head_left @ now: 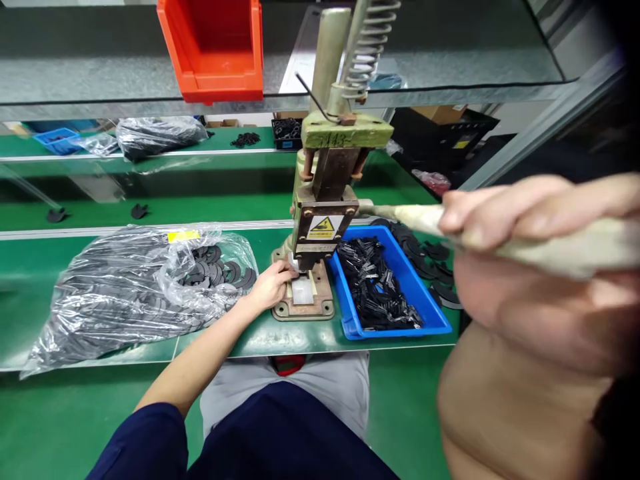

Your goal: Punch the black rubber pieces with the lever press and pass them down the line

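Observation:
A hand press (325, 200) with a yellow warning label stands on the green bench. My left hand (273, 285) rests at the press base (305, 303), fingers curled beside the white block under the ram; what they pinch is hidden. Close to the camera, my right hand (505, 213) is wrapped around the press's long pale lever handle (560, 247), which reaches from the press to the right. A blue tray (395, 327) of small black parts sits right of the press. Left of it lies a clear plastic bag (135, 287) of flat black curved pieces.
More black curved pieces (430, 257) lie behind the blue tray. An orange bin (215, 50) sits on the glass shelf above. Across the far bench are another plastic bag (155, 137), a small blue tray (57, 140) and a black box of parts (287, 131).

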Demonstrator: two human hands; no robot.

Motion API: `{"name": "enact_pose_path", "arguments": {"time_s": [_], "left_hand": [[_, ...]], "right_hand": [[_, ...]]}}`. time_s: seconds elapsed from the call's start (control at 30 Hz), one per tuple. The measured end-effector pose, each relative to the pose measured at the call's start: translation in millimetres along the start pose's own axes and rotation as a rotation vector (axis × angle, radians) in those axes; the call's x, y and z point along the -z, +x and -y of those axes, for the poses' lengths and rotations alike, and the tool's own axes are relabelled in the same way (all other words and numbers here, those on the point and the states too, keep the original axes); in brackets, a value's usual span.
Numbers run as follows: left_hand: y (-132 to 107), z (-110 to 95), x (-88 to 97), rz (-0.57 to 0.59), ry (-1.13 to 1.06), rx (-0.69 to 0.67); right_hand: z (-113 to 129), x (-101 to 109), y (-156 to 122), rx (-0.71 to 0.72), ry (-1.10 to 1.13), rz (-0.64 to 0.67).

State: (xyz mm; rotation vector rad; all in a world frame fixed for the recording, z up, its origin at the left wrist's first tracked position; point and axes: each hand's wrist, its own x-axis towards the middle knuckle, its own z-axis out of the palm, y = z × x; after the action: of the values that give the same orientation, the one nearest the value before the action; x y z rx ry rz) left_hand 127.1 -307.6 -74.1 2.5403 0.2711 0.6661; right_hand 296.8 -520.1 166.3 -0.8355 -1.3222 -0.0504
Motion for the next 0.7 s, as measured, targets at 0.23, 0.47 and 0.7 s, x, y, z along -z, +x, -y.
{"name": "enact_pose_path", "arguments": {"time_s": [0.23, 0.47, 0.7], "left_hand": [[-3.4, -1.7, -1.4, 0.009, -0.068, 0.006], [-7.0, 19.0, 51.7, 0.028, 0.106, 0.357], [-28.4, 24.8, 82.9, 0.362, 0.514, 0.709]], "right_hand": [[-34.3, -21.9, -124.8, 0.247, -0.311, -0.271], [-56.0, -25.4, -147.5, 0.296, -0.320, -0.391], [-57.0, -29.2, -145.0, 0.325, -0.293, -0.416]]}}
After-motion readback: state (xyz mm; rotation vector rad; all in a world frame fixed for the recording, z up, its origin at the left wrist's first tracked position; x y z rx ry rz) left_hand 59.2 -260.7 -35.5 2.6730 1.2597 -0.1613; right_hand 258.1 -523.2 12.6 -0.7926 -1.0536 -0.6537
